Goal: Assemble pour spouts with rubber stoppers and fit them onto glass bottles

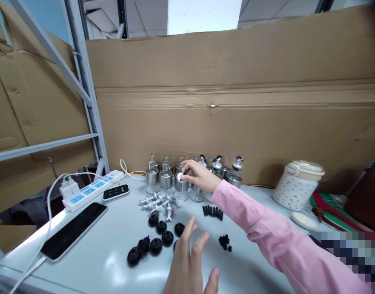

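Note:
My right hand (199,175), in a pink sleeve, reaches over the bottles with fingertips pinched on a pour spout (181,177) with a black part, at the mouth of a front-row glass bottle (181,185) in a metal sleeve. Fingers partly hide the spout, so its seating is unclear. Low in the view, my left hand (190,261) is open, fingers spread, holding nothing. Just beyond it lie several round black stoppers (167,238). Loose silver spouts (159,201) are heaped before the bottles. On the right, some bottles carry spouts with black tops (238,163).
A row of small black tubes (212,211) and a pile of small black pieces (225,241) lie right of centre. At left are a phone (74,230), a small black device (116,192) and a power strip (92,190). A dotted canister (297,185) stands at right; cardboard (236,122) walls the back.

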Demonstrator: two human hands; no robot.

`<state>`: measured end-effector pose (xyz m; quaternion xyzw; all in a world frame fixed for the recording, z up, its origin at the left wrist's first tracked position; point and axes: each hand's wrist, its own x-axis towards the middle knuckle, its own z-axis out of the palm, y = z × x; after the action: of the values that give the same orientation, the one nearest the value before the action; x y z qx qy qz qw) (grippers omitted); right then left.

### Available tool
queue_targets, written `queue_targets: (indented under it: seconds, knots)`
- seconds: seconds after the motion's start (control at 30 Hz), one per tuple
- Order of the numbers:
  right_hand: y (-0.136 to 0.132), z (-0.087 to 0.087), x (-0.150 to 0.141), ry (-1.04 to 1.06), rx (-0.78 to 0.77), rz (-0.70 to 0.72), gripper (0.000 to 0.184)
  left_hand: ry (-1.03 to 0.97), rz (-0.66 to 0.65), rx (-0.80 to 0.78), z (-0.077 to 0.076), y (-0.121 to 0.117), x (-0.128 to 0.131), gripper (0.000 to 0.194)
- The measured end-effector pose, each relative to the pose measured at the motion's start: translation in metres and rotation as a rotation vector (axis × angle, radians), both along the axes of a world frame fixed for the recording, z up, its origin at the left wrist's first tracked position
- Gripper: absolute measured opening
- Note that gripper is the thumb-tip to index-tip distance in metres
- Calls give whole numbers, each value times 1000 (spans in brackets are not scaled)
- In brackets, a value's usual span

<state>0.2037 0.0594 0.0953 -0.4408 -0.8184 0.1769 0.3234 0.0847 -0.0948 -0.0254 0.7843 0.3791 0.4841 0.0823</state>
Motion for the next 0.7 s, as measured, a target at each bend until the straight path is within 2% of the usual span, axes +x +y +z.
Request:
queue_targets:
  seconds: [0.1,0.17,0.53,0.7]
  knots:
    - [9,7,-10,-255,61,-136,15,33,5,-6,0,-1,0,46]
    - [12,12,-14,-340,70,-186,19,50,3,-12,0,-1,-1,45]
    - [16,27,-20,-487,21,-170,17,157,18,-8,-3,1,-2,42]
    - [-3,43,-14,-468,77,-162,18,91,82,0,-3,1,-3,40]
